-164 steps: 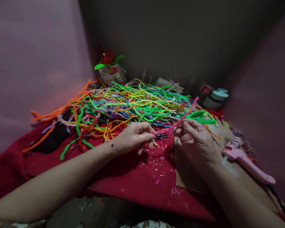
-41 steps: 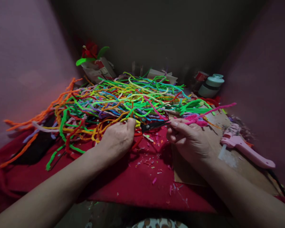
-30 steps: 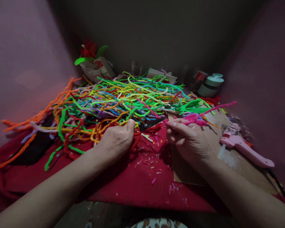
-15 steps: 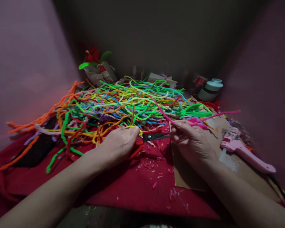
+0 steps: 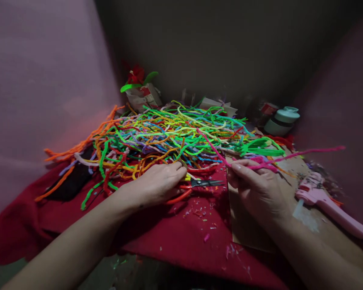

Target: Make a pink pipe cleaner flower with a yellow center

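Observation:
In the head view my left hand (image 5: 160,181) is closed at the handles of a small pair of scissors (image 5: 204,183) with dark blades and a red and yellow handle. The scissors are low over the red cloth, blades pointing right; whether they touch it I cannot tell. My right hand (image 5: 257,189) pinches a bright pink pipe cleaner (image 5: 213,149) between thumb and fingers. One pink strand reaches up and left over the pile, and another long one (image 5: 313,151) sticks out to the right. A bent pink part shows behind the fingers.
A large heap of multicoloured pipe cleaners (image 5: 169,137) spreads across the red cloth (image 5: 181,233). At the right a pink glue gun (image 5: 329,205) lies on cardboard (image 5: 242,225). A pale green-capped container (image 5: 282,121) and a red flower (image 5: 136,75) stand behind. Small clippings are scattered in front.
The scissors have come away from the pink pipe cleaner, moving left and down with my left hand. My right hand still holds the pipe cleaner. The whole view has shifted.

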Motion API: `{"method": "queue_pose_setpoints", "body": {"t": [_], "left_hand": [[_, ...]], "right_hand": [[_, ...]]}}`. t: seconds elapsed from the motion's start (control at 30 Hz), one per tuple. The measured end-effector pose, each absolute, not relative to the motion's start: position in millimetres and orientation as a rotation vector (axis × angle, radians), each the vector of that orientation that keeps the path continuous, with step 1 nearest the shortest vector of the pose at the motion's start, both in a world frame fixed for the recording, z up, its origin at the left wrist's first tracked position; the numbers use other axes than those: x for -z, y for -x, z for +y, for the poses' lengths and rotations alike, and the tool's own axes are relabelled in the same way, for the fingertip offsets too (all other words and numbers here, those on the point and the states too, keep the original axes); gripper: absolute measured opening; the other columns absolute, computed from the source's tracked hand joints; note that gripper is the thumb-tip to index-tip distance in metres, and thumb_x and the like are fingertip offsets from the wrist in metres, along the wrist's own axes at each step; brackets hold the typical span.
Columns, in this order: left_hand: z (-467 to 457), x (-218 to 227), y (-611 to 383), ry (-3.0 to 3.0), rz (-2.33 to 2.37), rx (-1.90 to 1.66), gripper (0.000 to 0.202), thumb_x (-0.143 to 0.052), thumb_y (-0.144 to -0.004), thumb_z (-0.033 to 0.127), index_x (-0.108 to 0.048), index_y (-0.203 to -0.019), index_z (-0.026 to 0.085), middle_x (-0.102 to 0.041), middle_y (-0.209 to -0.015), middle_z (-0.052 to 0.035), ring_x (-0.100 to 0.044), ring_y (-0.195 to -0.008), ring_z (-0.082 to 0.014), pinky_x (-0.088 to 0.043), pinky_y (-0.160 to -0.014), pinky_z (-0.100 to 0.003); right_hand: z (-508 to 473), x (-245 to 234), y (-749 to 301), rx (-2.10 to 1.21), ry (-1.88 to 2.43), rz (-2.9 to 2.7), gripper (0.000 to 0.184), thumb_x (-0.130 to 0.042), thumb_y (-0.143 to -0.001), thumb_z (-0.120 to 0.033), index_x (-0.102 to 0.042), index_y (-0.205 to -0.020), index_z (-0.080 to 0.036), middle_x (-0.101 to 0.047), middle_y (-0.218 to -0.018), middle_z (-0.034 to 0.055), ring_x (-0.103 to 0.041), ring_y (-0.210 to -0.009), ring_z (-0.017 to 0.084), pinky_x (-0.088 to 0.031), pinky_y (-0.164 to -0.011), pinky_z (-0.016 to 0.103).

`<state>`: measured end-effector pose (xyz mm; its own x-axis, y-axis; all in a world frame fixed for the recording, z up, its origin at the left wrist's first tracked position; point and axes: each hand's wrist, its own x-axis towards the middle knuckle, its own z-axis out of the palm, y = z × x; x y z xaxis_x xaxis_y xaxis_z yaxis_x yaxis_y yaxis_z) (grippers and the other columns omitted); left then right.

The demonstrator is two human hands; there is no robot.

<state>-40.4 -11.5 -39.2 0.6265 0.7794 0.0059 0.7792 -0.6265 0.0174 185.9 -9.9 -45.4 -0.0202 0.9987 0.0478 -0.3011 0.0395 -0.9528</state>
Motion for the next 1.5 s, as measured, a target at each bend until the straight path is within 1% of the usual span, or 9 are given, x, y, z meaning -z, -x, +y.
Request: {"method": "queue_pose_setpoints", "body": {"t": [0.17,0.37,0.63,0.73,0.9,1.0,1.17,1.37,1.5], "left_hand": [[-8,30,45,-2.517,1.263,-0.100,0.014,-0.061,-0.071,0.027,-0.057,-0.079,0.017,-0.055,-0.082,-0.0018,-0.051,-0.068,-0.0131,-0.037,-0.057,-0.023],[-6,23,23,-1.507,1.138,-0.878,0.036,-0.059,-0.075,0.035,-0.059,-0.103,0.013,-0.054,-0.066,0.0017,-0.043,-0.050,-0.0060,-0.032,-0.047,-0.019],[-6,34,15,-1.005,0.975,-1.197,0.020,-0.060,-0.075,0.032,-0.064,-0.077,0.013,-0.055,-0.053,0.0009,-0.049,-0.047,-0.0072,-0.038,-0.048,-0.019],[-2,33,24,-0.909,0.977,-1.333,0.021,-0.052,-0.080,0.030,-0.061,-0.070,0.014,-0.056,-0.055,-0.0002,-0.047,-0.045,-0.0060,-0.038,-0.044,-0.018],[-1,27,30,-0.892,1.036,-1.367,0.020,-0.048,-0.083,0.025,-0.059,-0.071,0.013,-0.059,-0.055,-0.0010,-0.050,-0.043,-0.0067,-0.038,-0.040,-0.017],[-8,25,24,-0.964,1.021,-1.353,0.019,-0.050,-0.083,0.028,-0.058,-0.074,0.013,-0.061,-0.057,-0.0013,-0.054,-0.044,-0.0085,-0.042,-0.041,-0.018],[-17,22,17,-1.111,0.981,-1.192,0.023,-0.054,-0.081,0.032,-0.058,-0.073,0.011,-0.064,-0.057,-0.0042,-0.056,-0.043,-0.0106,-0.045,-0.043,-0.020],[-20,23,4,-1.008,0.880,-1.262,0.016,-0.067,-0.072,0.022,-0.061,-0.083,0.013,-0.066,-0.071,-0.0016,-0.060,-0.055,-0.0088,-0.050,-0.052,-0.019],[-23,27,-13,-1.082,0.885,-1.114,0.016,-0.060,-0.079,0.025,-0.063,-0.079,0.009,-0.062,-0.058,-0.0020,-0.057,-0.047,-0.0076,-0.048,-0.049,-0.017]], "right_hand": [[-19,48,-182,-1.323,0.942,-1.102,0.006,-0.070,-0.067,-0.023,-0.067,-0.064,-0.018,-0.054,-0.054,-0.0012,-0.043,-0.048,0.009,-0.033,-0.047,0.023],[-28,54,-179,-1.342,0.927,-1.226,0.012,-0.068,-0.071,-0.024,-0.064,-0.061,-0.018,-0.052,-0.053,-0.0021,-0.043,-0.050,0.009,-0.032,-0.048,0.023],[-20,60,-171,-1.711,0.829,-0.938,0.023,-0.063,-0.074,-0.037,-0.067,-0.066,-0.016,-0.062,-0.056,0.0020,-0.047,-0.044,0.009,-0.036,-0.046,0.022],[-7,60,-174,-1.750,0.707,-0.665,0.015,-0.064,-0.072,-0.031,-0.067,-0.066,-0.017,-0.064,-0.060,0.0024,-0.050,-0.046,0.009,-0.038,-0.044,0.020],[-5,58,-178,-1.730,0.716,-0.639,0.007,-0.063,-0.070,-0.021,-0.068,-0.070,-0.015,-0.064,-0.061,0.0013,-0.052,-0.047,0.008,-0.041,-0.045,0.018],[-16,58,-174,-1.772,0.728,-0.850,0.017,-0.062,-0.072,-0.028,-0.067,-0.065,-0.012,-0.062,-0.055,0.0028,-0.055,-0.045,0.010,-0.042,-0.045,0.021],[-21,55,-168,-1.829,0.633,-0.843,0.023,-0.062,-0.076,-0.036,-0.067,-0.088,-0.016,-0.062,-0.060,0.0003,-0.053,-0.043,0.008,-0.038,-0.043,0.018],[-16,55,-169,-1.750,0.631,-0.818,0.019,-0.068,-0.072,-0.030,-0.069,-0.076,-0.012,-0.059,-0.056,-0.0010,-0.050,-0.042,0.006,-0.036,-0.042,0.017],[-14,53,-172,-1.710,0.602,-0.800,0.015,-0.071,-0.068,-0.026,-0.070,-0.072,-0.012,-0.064,-0.062,0.0012,-0.054,-0.049,0.007,-0.041,-0.049,0.019]]}}
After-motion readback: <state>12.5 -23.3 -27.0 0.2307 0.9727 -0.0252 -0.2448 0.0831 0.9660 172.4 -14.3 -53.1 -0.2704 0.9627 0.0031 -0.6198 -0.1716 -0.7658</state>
